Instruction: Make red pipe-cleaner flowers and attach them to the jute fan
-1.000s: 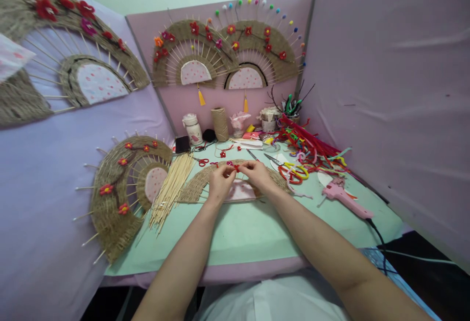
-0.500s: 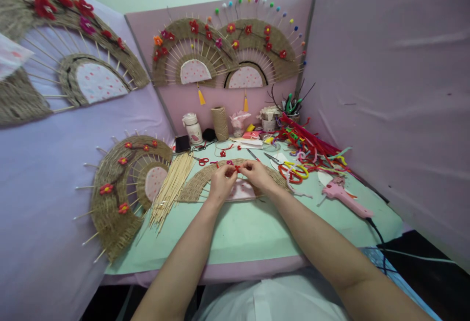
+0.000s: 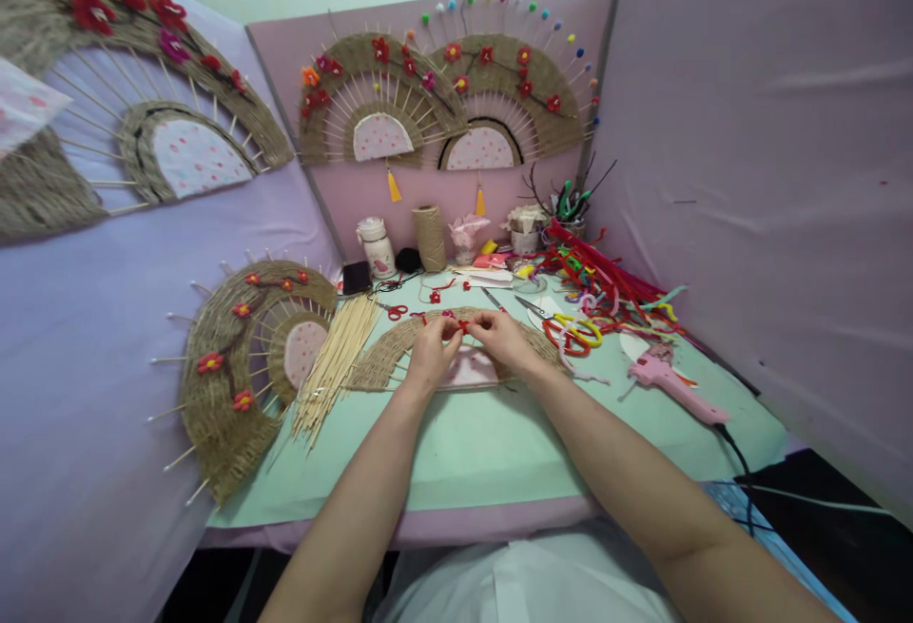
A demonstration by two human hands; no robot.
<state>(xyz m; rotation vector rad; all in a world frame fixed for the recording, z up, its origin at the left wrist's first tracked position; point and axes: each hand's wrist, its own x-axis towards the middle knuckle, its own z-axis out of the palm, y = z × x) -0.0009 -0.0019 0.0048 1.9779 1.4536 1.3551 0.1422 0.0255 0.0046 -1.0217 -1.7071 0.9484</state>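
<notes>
Soft, even light; faint shadows; edges stretched, slightly blurred.

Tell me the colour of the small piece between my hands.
The piece is red, as the head view shows.

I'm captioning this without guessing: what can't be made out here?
In the head view:
Shape of the red piece: small, mostly covered by left hand and right hand.
Part of the twine fan: behind both hands.
Far end of the upper-left fan: cut off by the left edge.
End of the cord: too dark.
</notes>
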